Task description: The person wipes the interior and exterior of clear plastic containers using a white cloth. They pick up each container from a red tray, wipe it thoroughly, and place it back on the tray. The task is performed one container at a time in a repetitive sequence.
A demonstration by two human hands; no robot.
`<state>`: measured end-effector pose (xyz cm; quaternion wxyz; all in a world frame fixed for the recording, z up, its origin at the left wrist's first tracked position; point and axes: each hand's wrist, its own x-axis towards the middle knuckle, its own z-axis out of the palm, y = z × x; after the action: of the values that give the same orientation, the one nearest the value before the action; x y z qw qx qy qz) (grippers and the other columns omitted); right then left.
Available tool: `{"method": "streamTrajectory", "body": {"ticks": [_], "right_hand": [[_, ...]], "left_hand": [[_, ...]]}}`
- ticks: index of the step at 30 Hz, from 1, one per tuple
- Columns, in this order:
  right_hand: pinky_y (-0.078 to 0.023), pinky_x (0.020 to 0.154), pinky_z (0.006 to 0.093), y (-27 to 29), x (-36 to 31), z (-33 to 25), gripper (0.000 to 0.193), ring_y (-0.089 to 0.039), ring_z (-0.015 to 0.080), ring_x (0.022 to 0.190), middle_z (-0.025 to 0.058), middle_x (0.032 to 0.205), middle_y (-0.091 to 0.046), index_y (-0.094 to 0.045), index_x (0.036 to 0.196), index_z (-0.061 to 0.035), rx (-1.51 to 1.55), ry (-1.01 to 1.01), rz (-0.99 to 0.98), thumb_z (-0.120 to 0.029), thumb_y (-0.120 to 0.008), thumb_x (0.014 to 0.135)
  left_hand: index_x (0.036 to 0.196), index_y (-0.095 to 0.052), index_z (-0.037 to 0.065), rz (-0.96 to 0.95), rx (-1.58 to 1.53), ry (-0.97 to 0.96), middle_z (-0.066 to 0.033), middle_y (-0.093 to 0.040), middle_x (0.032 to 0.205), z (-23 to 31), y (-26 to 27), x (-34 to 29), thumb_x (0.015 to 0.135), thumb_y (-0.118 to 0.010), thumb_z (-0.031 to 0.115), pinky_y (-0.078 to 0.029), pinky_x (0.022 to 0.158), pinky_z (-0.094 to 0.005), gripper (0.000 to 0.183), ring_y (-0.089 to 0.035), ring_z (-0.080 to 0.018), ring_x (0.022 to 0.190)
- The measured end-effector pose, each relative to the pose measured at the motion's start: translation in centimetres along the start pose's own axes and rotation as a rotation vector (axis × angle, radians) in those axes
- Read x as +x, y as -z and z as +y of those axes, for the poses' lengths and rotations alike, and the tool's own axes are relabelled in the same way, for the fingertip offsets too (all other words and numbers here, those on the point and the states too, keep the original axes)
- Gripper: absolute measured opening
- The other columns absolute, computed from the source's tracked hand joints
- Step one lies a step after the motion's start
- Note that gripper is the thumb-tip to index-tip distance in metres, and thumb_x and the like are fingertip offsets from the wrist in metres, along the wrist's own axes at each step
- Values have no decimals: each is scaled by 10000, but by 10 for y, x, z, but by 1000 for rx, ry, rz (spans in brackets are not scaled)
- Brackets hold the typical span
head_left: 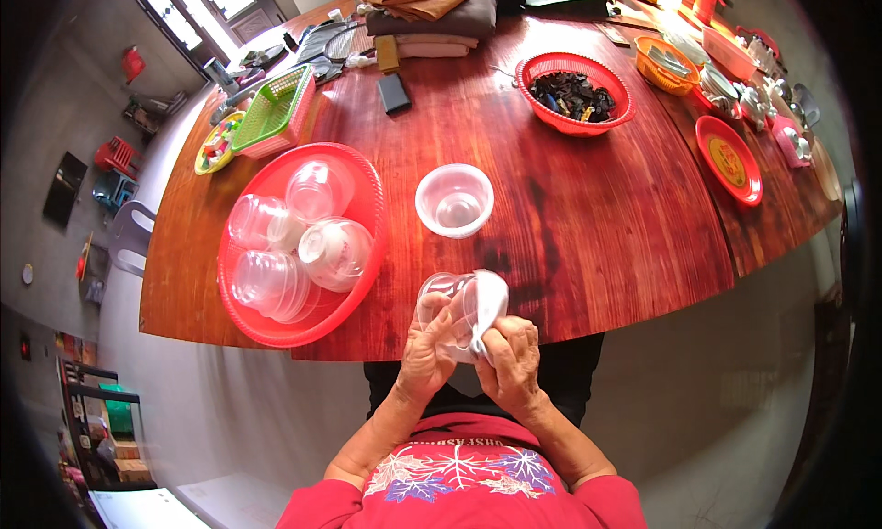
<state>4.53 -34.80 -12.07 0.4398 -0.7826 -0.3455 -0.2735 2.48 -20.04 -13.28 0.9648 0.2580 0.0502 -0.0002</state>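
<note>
At the table's front edge my left hand (425,356) grips a clear plastic bowl (435,288), thumb against its side. My right hand (511,359) is closed on a white cloth (493,301) that folds over the bowl's right rim. Just beyond my hands a translucent bowl (455,201) stands upright by itself on the wooden table. To the left, a round red tray (372,276) carries several stacks of clear plastic bowls (266,281), tipped on their sides or turned over. Where the cloth covers the held bowl, the rim is hidden.
Far left stand a green basket (276,102) and a yellow bowl of small colourful items (219,145). Folded cloths (427,19) and a dark box (393,95) lie at the back. A red basket of dark pieces (577,95) and a red plate (749,175) are to the right.
</note>
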Motion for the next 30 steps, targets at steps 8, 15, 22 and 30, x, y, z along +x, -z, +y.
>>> {"method": "streamTrajectory", "body": {"ticks": [8, 15, 22, 30], "right_hand": [[-383, 885, 430, 5, 39, -15, 303, -554, 324, 987, 102, 1046, -580, -578, 1036, -76, -66, 66, -51, -149, -673, 758], [-478, 664, 344, -1, 58, 27, 142, -617, 273, 769, 117, 904, -611, -568, 940, -34, 294, -324, -105, -4, -609, 807], [-437, 864, 454, -6, 43, 14, 311, -561, 327, 971, 118, 979, -584, -589, 995, -44, 134, 25, -131, -44, -665, 693], [-459, 840, 415, -1, 58, 14, 227, -578, 305, 953, 112, 968, -587, -591, 948, -55, 140, 62, -162, -71, -668, 735]], "left_hand": [[1151, -544, 76, -191, 175, -12, -48, -608, 1194, -2, -2, -10, 915, -602, 46, -496, 905, -272, 245, -587, -132, 1093], [1095, -569, 60, -207, 458, 58, -33, -621, 1174, -3, -3, -12, 861, -683, 33, -479, 908, -267, 261, -582, -84, 1029], [1325, -465, 106, -157, 400, 68, -9, -558, 1228, -8, 2, -7, 801, -755, 65, -467, 931, -288, 601, -546, -90, 1091], [1274, -543, 75, -232, 501, 38, -8, -621, 1146, -6, 8, -9, 815, -727, 11, -469, 931, -291, 500, -566, -94, 1057]]}}
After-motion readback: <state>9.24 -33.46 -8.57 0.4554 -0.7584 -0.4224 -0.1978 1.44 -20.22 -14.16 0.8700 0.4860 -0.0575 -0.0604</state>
